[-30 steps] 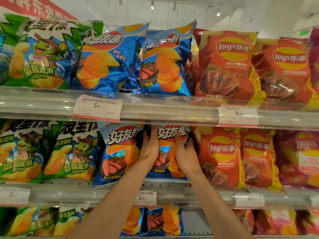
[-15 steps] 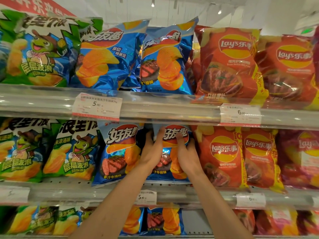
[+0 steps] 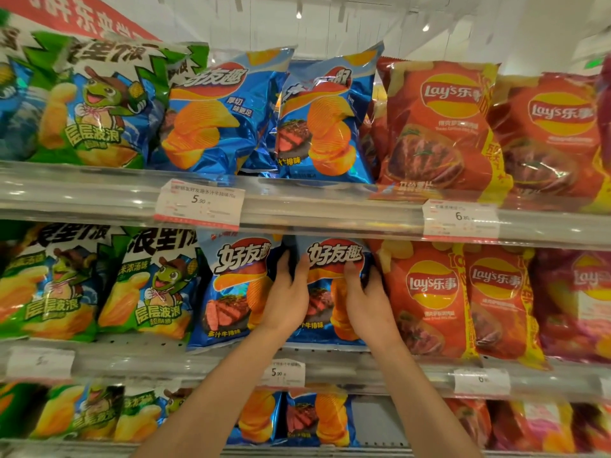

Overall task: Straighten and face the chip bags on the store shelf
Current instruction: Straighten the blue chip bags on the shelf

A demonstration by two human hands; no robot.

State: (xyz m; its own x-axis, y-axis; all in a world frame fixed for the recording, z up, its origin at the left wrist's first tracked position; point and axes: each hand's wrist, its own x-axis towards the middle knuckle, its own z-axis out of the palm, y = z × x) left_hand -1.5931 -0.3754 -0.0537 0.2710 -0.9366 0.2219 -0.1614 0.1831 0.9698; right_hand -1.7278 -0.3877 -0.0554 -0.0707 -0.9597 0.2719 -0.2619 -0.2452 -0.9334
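Observation:
A blue steak-flavour chip bag (image 3: 332, 259) stands upright on the middle shelf (image 3: 330, 365), facing forward. My left hand (image 3: 287, 294) grips its left edge, thumb on the front and fingers tucked behind. My right hand (image 3: 365, 295) grips its right edge the same way, fingers slipped between it and the red Lay's bag (image 3: 429, 292). A second blue bag (image 3: 234, 285) stands just left of the held one, tilted a little.
Green turtle-print bags (image 3: 152, 285) fill the left of the middle shelf, more red Lay's bags (image 3: 496, 292) the right. The top shelf carries leaning blue bags (image 3: 324, 120) and red Lay's bags (image 3: 439, 127). Price tags (image 3: 200, 204) hang on the clear shelf rails.
Both hands slid up the sides of the blue bag, and it now stands a little straighter and more square to the front. The camera tilted slightly.

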